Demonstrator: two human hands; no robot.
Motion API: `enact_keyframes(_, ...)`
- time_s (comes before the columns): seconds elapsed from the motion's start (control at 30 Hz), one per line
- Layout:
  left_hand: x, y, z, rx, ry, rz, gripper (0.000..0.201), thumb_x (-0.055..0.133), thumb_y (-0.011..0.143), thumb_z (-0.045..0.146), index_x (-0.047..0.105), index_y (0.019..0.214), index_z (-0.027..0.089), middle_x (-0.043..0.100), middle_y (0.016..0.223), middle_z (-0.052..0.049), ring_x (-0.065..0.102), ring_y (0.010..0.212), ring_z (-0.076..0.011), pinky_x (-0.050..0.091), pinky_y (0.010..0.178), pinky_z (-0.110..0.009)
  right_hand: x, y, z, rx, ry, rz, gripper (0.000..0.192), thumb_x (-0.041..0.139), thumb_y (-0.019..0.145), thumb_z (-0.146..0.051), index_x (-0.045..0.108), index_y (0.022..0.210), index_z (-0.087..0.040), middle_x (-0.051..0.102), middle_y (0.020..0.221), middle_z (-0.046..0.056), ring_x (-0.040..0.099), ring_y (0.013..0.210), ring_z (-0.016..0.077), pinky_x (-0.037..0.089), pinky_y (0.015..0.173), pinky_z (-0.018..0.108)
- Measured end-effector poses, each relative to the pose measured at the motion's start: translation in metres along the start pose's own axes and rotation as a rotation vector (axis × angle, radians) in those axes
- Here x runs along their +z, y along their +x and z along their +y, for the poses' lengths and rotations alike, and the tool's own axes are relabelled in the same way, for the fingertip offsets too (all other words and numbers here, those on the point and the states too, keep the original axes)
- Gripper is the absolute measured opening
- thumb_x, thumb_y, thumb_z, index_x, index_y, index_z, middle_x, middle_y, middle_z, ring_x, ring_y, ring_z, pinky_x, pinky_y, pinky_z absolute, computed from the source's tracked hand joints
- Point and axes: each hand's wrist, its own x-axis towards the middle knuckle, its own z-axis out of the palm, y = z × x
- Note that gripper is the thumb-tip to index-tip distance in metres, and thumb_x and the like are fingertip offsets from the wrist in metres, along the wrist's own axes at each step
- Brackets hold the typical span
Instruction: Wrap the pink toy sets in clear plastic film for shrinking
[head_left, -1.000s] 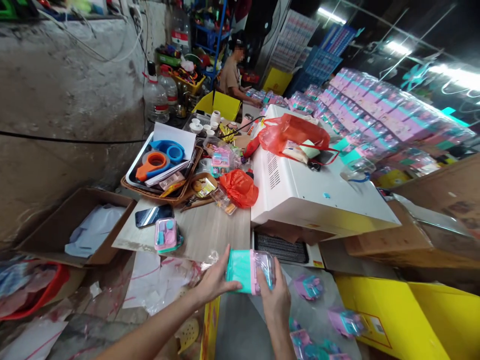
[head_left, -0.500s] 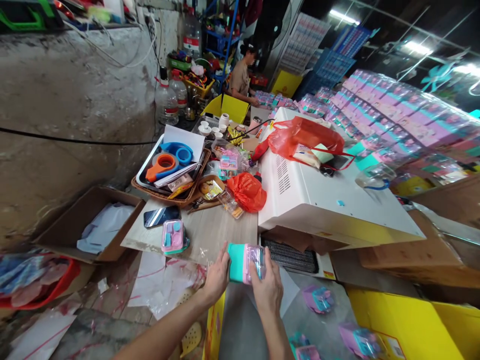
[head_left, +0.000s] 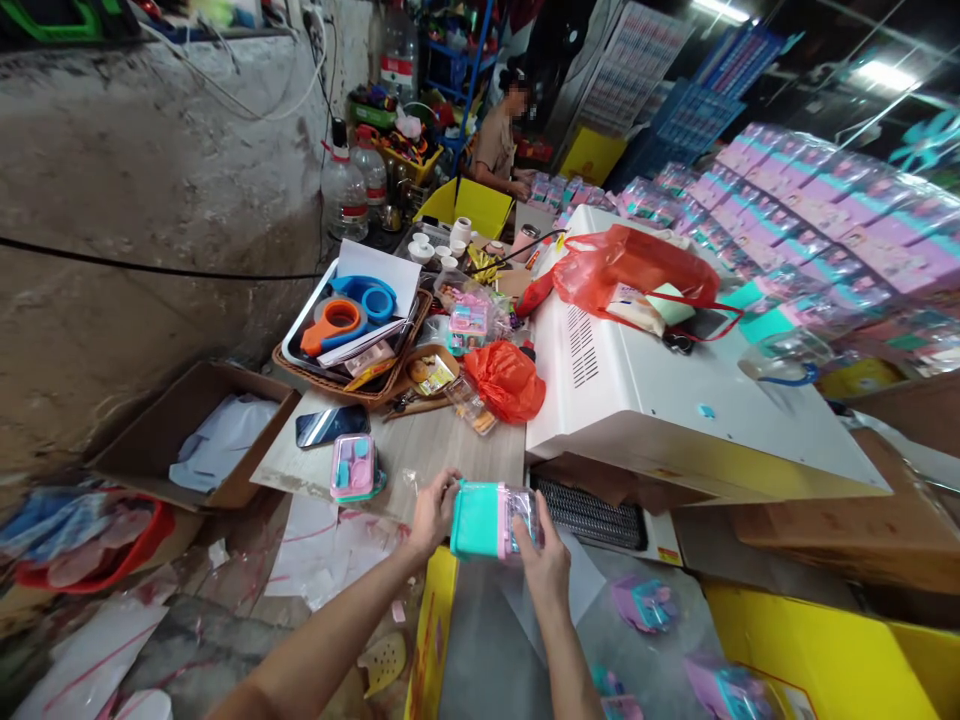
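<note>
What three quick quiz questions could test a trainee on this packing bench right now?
1. True or false: both hands hold the teal-and-pink plastic toy box.
2. Which lies nearer the black smartphone? A) the small pink compartment case B) the red plastic bag on the white machine
3. Fill in: the orange tape dispenser sits in a woven ____.

Key: 1 true: left hand and right hand grip its ends. 2 A. 3 basket.

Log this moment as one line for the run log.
left hand: grips teal box | right hand: grips its clear-wrapped end | ahead: white machine
</note>
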Motion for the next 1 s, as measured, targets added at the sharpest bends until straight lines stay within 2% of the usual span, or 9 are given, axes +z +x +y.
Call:
enact_keyframes(0.17, 0.005, 0.005, -0.002, -0.035, 0.044, 0.002, 0.021, 0.037, 0.086, 0.031, 0.052, 0.081, 0.018, 0.061, 0.08, -0.002, 0.056, 0.068, -0.013, 0.043, 0.066, -0.023, -0.005, 0.007, 0.008, 0.026, 0.082, -0.043, 0.081, 0.049, 0.07, -0.064, 0.048, 0.131, -0.011, 0.053, 0.13, 0.014, 0.05, 0.119, 0.0275, 0.043, 0.095, 0.037)
enact_keyframes(0.3, 0.007, 0.013, -0.009, -0.054, 0.162, -0.091, 0.021, 0.034, 0.086, 0.025, 0.054, 0.086, 0.018, 0.062, 0.083, -0.003, 0.059, 0.074, -0.0152, 0.045, 0.072, -0.025, 0.004, 0.011, 0.015, -0.035, -0.028, -0.002, 0.077, 0.045, 0.074, -0.063, 0.047, 0.132, -0.013, 0.054, 0.129, 0.016, 0.051, 0.117, 0.0285, 0.042, 0.094, 0.039)
enact_keyframes(0.37, 0.007, 0.018, -0.012, -0.054, 0.198, -0.151, 0.021, 0.039, 0.084, 0.022, 0.055, 0.097, 0.018, 0.064, 0.087, -0.003, 0.061, 0.079, -0.0169, 0.046, 0.074, -0.027, 0.011, 0.012, 0.019, -0.114, -0.105, 0.035, 0.073, 0.044, 0.078, -0.06, 0.045, 0.134, -0.014, 0.055, 0.126, 0.016, 0.053, 0.114, 0.0278, 0.043, 0.093, 0.04)
enact_keyframes(0.43, 0.007, 0.023, -0.014, -0.039, 0.271, -0.235, 0.032, 0.047, 0.082, 0.021, 0.054, 0.113, 0.022, 0.063, 0.108, -0.005, 0.061, 0.089, -0.0187, 0.046, 0.079, -0.028, 0.02, 0.013, 0.025, -0.214, -0.171, 0.061, 0.066, 0.043, 0.081, -0.056, 0.045, 0.134, -0.016, 0.055, 0.12, 0.015, 0.054, 0.11, 0.0262, 0.044, 0.09, 0.039)
enact_keyframes(0.53, 0.011, 0.03, -0.014, 0.008, 0.515, -0.425, 0.041, 0.047, 0.085, 0.021, 0.049, 0.126, 0.028, 0.048, 0.136, -0.005, 0.058, 0.105, -0.0207, 0.045, 0.086, -0.03, 0.031, 0.015, 0.036, -0.344, -0.232, 0.084, 0.059, 0.042, 0.084, -0.051, 0.044, 0.133, -0.018, 0.053, 0.112, 0.013, 0.053, 0.106, 0.0244, 0.045, 0.089, 0.039)
enact_keyframes(0.6, 0.017, 0.033, -0.017, 0.015, 0.647, -0.506, 0.039, 0.039, 0.089, 0.019, 0.049, 0.126, 0.026, 0.052, 0.132, -0.007, 0.059, 0.106, -0.0218, 0.045, 0.087, -0.032, 0.037, 0.016, 0.04, -0.392, -0.272, 0.082, 0.057, 0.042, 0.086, -0.048, 0.043, 0.134, -0.018, 0.051, 0.112, 0.013, 0.052, 0.106, 0.0242, 0.045, 0.089, 0.039)
enact_keyframes(0.77, 0.033, 0.027, -0.037, -0.048, 0.713, -0.505, 0.033, 0.037, 0.085, 0.009, 0.058, 0.11, 0.015, 0.064, 0.105, -0.013, 0.063, 0.094, -0.0246, 0.046, 0.081, -0.033, 0.048, 0.018, 0.026, -0.309, -0.644, -0.002, 0.05, 0.046, 0.084, -0.038, 0.047, 0.131, -0.021, 0.05, 0.12, 0.016, 0.053, 0.106, 0.0295, 0.045, 0.083, 0.045)
enact_keyframes(0.93, 0.04, 0.017, -0.057, -0.061, 0.687, -0.494, 0.029, 0.036, 0.088, 0.014, 0.058, 0.107, 0.016, 0.063, 0.106, -0.012, 0.062, 0.092, -0.0229, 0.045, 0.078, -0.032, 0.061, 0.017, 0.0, -0.245, -0.874, -0.123, 0.044, 0.053, 0.078, -0.024, 0.054, 0.122, -0.022, 0.036, 0.14, 0.015, 0.047, 0.113, 0.0337, 0.045, 0.078, 0.044)
enact_keyframes(1.0, 0.039, 0.018, -0.061, -0.065, 0.665, -0.489, 0.027, 0.037, 0.088, 0.017, 0.057, 0.107, 0.018, 0.063, 0.107, -0.01, 0.062, 0.091, -0.0217, 0.045, 0.078, -0.031, 0.065, 0.016, -0.008, -0.244, -0.919, -0.141, 0.042, 0.055, 0.077, -0.021, 0.055, 0.119, -0.024, 0.038, 0.14, 0.013, 0.046, 0.112, 0.034, 0.045, 0.076, 0.044)
